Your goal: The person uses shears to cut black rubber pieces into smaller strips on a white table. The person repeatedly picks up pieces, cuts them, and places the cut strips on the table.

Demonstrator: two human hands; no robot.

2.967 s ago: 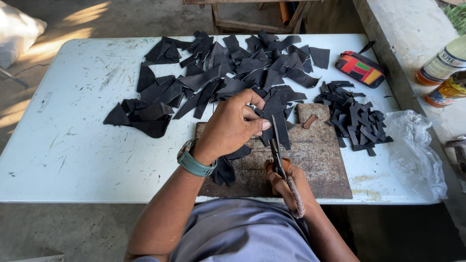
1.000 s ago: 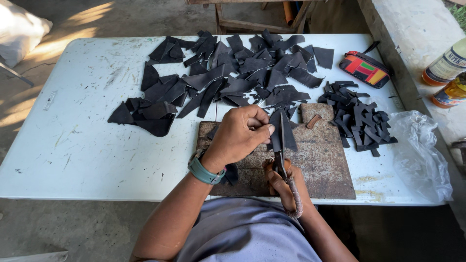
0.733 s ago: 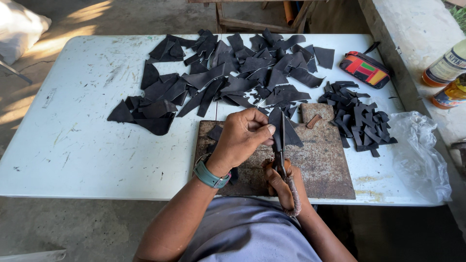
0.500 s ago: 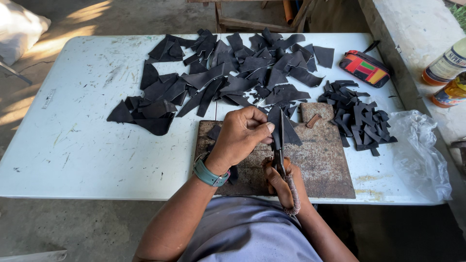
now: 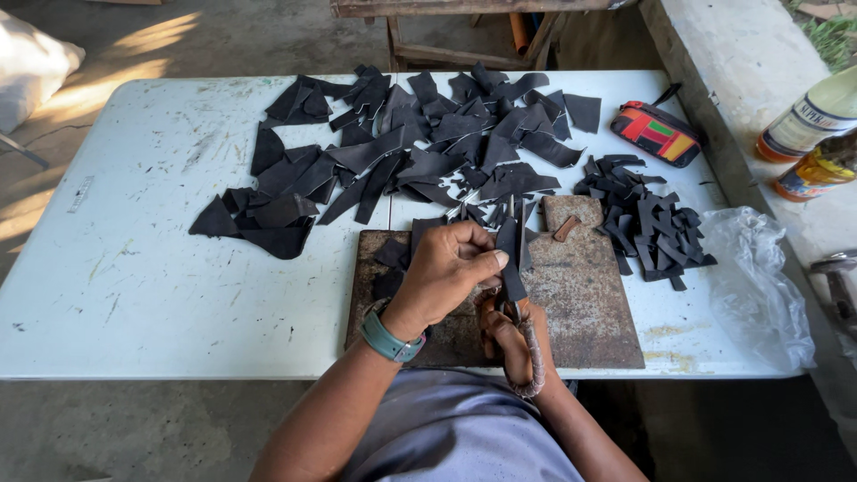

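My left hand (image 5: 446, 272) pinches a black leather piece (image 5: 509, 254) over a rusty metal plate (image 5: 585, 299) lying on the white table (image 5: 134, 286). My right hand (image 5: 509, 344) grips scissors (image 5: 527, 353) with wrapped handles, their blades closed onto the lower end of that piece. A teal watch sits on my left wrist. A broad heap of black leather offcuts (image 5: 420, 147) spreads across the table's far half. A smaller stack of cut black pieces (image 5: 647, 223) lies to the right of the plate.
A red, green and yellow pouch (image 5: 656, 134) lies at the table's far right. A clear plastic bag (image 5: 759, 286) hangs at the right edge. Bottles (image 5: 808, 116) stand on a concrete ledge to the right. A wooden frame (image 5: 464, 18) is behind the table.
My left hand has shifted slightly nearer along the plate with the leather piece, and the scissors have worked further up it. The piles have not moved.
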